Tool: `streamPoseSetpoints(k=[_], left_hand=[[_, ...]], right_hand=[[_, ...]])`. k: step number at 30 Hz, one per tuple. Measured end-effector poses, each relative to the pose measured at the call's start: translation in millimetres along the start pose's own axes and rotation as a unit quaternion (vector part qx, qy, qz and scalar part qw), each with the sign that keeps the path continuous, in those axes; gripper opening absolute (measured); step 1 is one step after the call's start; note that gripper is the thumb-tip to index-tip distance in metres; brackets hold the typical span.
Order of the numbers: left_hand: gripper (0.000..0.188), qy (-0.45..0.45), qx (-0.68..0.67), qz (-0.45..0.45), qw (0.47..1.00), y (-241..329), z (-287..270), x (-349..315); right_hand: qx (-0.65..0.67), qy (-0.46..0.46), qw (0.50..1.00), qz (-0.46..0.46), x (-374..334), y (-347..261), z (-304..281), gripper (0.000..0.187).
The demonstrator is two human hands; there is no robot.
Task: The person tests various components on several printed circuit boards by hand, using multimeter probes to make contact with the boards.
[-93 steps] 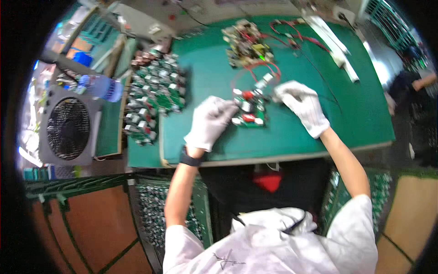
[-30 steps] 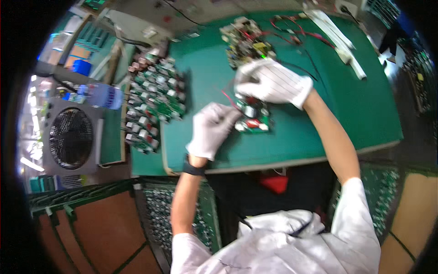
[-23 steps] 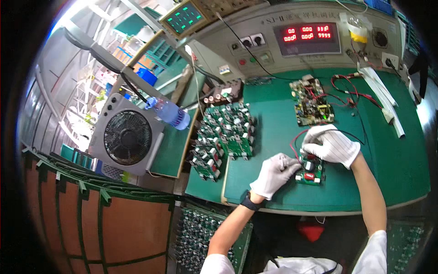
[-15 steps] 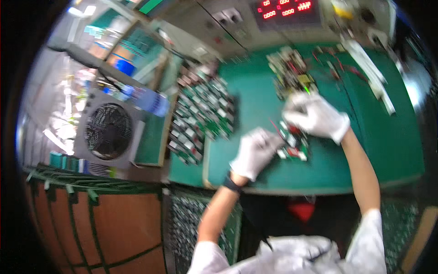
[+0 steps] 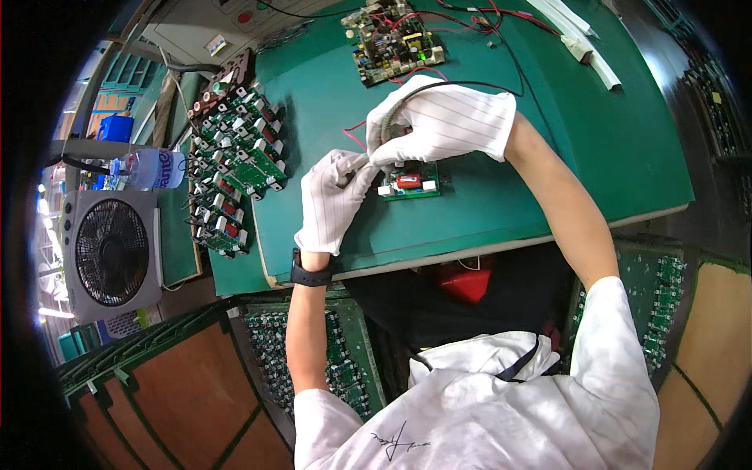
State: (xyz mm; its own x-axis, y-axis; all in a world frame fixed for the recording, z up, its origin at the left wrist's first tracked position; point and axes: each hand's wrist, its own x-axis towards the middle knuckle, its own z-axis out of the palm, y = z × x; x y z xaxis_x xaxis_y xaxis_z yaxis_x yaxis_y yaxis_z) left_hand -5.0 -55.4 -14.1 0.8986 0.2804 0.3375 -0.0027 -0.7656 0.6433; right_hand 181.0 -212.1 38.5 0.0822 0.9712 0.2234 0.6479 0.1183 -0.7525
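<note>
Both my hands wear white striped gloves and meet over a small green circuit board (image 5: 429, 193) lying on the bench. Its front edge shows a red component between white connectors; my right hand covers the back part. My right hand (image 5: 446, 121) is closed around the end of a dark cable (image 5: 470, 83), which thickens to grey near the fingers and loops over the back of the hand. Fingertips of my left hand (image 5: 333, 200) are pinched together against the right fingertips, and what they hold is hidden. A thin pink-red wire (image 5: 353, 135) curves out beside them.
A larger populated board (image 5: 395, 48) with a lit green light lies at the back of the green bench (image 5: 486, 204), red leads beside it. White plastic strips (image 5: 576, 39) lie back right. Rows of green boards (image 5: 243, 160) stand left, near a fan (image 5: 111, 252) and bottle (image 5: 153, 168).
My view has shifted, so the bench sits further left and the fan lower. My hands have come together over the small board; half a second ago they were apart.
</note>
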Motion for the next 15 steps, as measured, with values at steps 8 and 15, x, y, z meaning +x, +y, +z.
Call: streamPoseSetpoints(k=[8, 15], left_hand=[[0.018, 0.037, -0.035, -0.019, 0.999, -10, 8, -4], [0.012, 0.009, -0.049, 0.001, 0.999, -1, 2, -2]], right_hand=[[0.032, 0.011, 0.998, -0.046, 1, 3, 0, 0.032], [0.057, -0.018, 0.998, 0.021, 2, -17, -7, 0.018]])
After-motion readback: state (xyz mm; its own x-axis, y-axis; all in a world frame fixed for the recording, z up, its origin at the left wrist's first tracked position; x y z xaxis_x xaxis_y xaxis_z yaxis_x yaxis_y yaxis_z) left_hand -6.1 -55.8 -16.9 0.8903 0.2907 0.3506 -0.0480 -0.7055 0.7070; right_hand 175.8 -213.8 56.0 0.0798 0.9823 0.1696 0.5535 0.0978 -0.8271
